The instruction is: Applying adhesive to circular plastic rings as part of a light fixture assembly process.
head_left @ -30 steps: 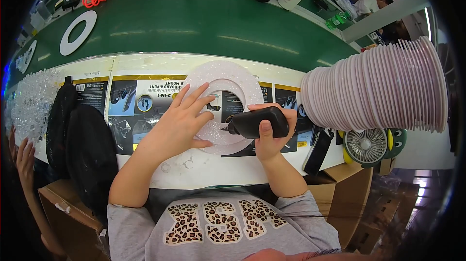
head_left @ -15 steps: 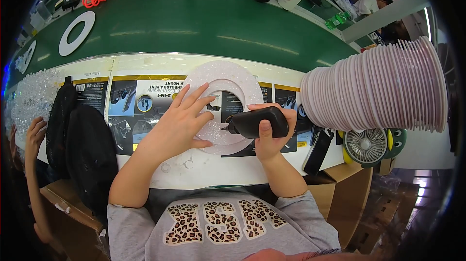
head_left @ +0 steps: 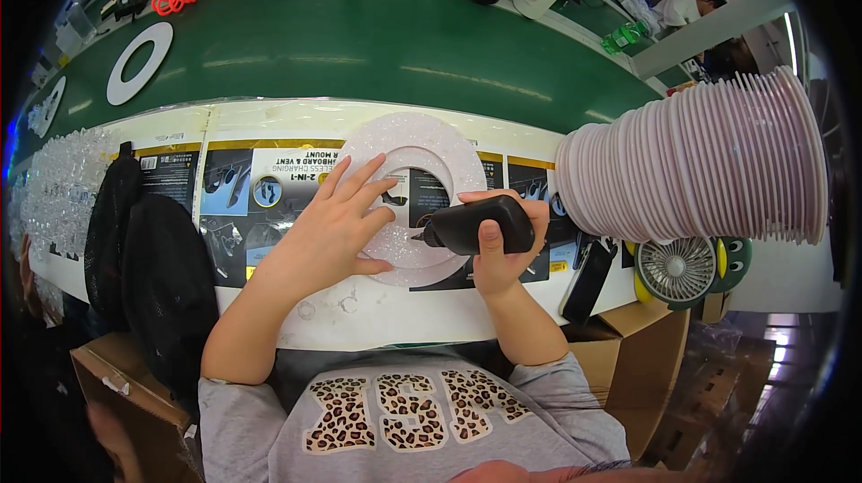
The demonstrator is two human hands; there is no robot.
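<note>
A pale pink, glittery flat ring (head_left: 429, 129) lies on the printed sheet in front of me, with a narrower ring (head_left: 415, 248) of the same material on its upper face. My left hand (head_left: 339, 230) rests on the rings' left side, fingers spread, pressing nothing into its palm. In my right hand (head_left: 496, 272) is a black squeeze bottle (head_left: 485, 225), tipped sideways. Its thin nozzle points left and sits at the narrower ring's lower part; whether the tip touches the surface, I cannot tell.
A long stack of pink rings (head_left: 691, 164) lies at right, above a small fan (head_left: 675, 269) and a phone (head_left: 589, 282). Black mesh bags (head_left: 166, 272) and clear plastic pieces (head_left: 63, 182) fill the left. A white ring (head_left: 122, 85) lies on the green surface (head_left: 359, 43).
Another person's hand and forearm at the far left have dropped back, mostly out of sight. The white ring on the green surface has shifted slightly left. My hands and the bottle look almost unmoved.
</note>
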